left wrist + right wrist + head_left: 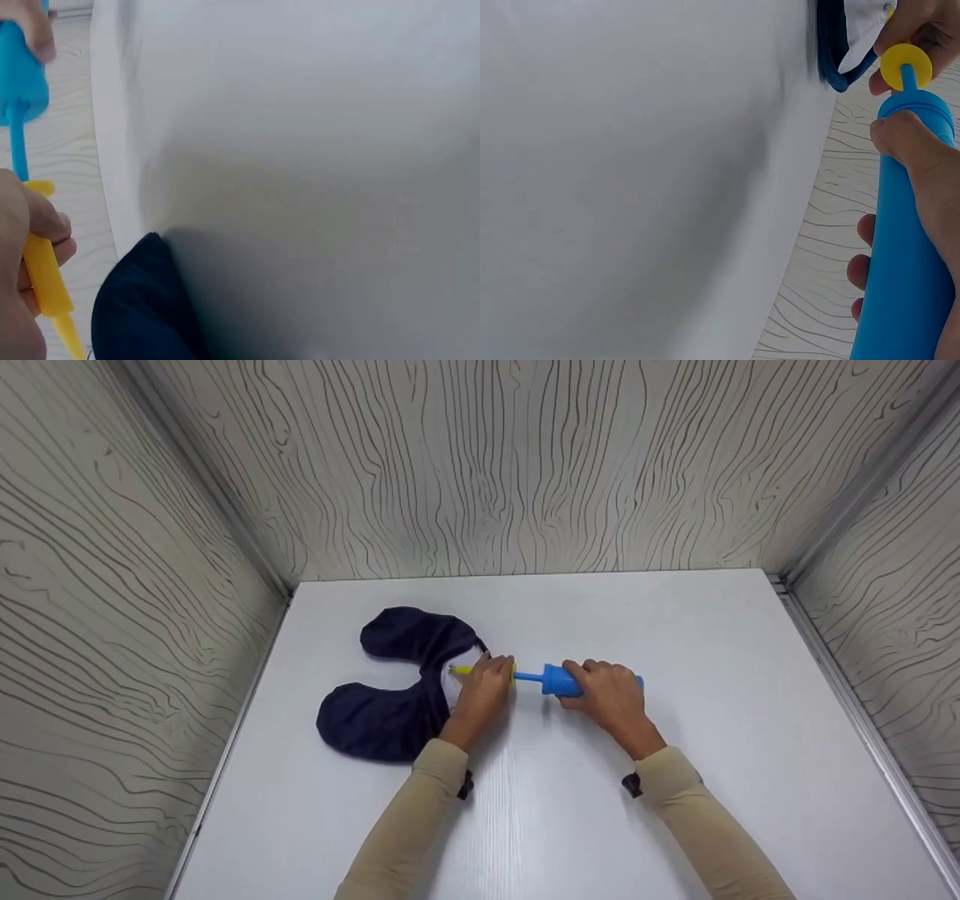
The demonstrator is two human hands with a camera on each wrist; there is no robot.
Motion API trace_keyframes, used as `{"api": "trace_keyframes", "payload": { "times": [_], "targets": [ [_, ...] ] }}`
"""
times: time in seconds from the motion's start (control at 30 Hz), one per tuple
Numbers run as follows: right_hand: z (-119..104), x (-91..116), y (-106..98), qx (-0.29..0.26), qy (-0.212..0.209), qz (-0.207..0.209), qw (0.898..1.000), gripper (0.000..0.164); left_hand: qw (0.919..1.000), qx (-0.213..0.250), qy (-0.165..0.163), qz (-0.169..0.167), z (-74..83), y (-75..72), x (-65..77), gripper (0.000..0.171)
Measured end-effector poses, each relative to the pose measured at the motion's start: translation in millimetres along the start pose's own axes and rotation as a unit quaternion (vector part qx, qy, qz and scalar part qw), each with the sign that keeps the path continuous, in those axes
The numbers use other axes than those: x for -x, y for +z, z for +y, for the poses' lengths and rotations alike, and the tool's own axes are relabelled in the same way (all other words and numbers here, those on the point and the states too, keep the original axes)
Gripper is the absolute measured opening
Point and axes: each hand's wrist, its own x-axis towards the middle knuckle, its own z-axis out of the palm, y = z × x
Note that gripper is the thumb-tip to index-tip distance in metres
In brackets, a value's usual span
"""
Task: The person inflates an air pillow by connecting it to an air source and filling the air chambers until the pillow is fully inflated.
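Observation:
A hand air pump with a blue barrel [559, 681] and a yellow nozzle end [46, 279] spans both hands. My left hand [484, 690] grips the yellow end, its fingers curled round it. Round the blue barrel wraps my right hand [611, 697], thumb near the front collar in the right wrist view. A thin blue rod [529, 677] shows between the two parts. To the left lies a navy U-shaped neck pillow [375, 724], its cover parted at the curve over a white inner [451, 684]. The yellow tip overlaps that white part.
Everything is over a white table [570, 817]. Wood-grain panels [480, 472] stand at the back and both sides, with metal edging [870, 727] along the right. A dark band [632, 785] sits at the right cuff.

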Motion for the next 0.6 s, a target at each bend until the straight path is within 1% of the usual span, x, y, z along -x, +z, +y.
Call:
{"api": "trace_keyframes", "payload": {
  "times": [0.17, 0.37, 0.47, 0.6],
  "targets": [
    [-15, -6, 6, 0.013, -0.007, 0.021, 1.0, 0.062, 0.9998, 0.018, -0.005, 0.005, 8.8, -1.1, -2.7, 0.033],
    [-24, -9, 8, 0.012, -0.013, 0.019, 1.0, 0.062, 0.9995, 0.031, 0.009, -0.003, 13.1, 0.8, -3.4, 0.037],
    [-23, -9, 7, 0.008, -0.009, 0.016, 1.0, 0.062, 0.9991, 0.037, 0.019, -0.004, 11.4, 2.1, -4.0, 0.038],
    [-17, -9, 5, 0.005, -0.001, 0.013, 1.0, 0.061, 0.9985, 0.042, 0.035, 0.006, 1.2, 1.7, -4.1, 0.038]
  ]
}}
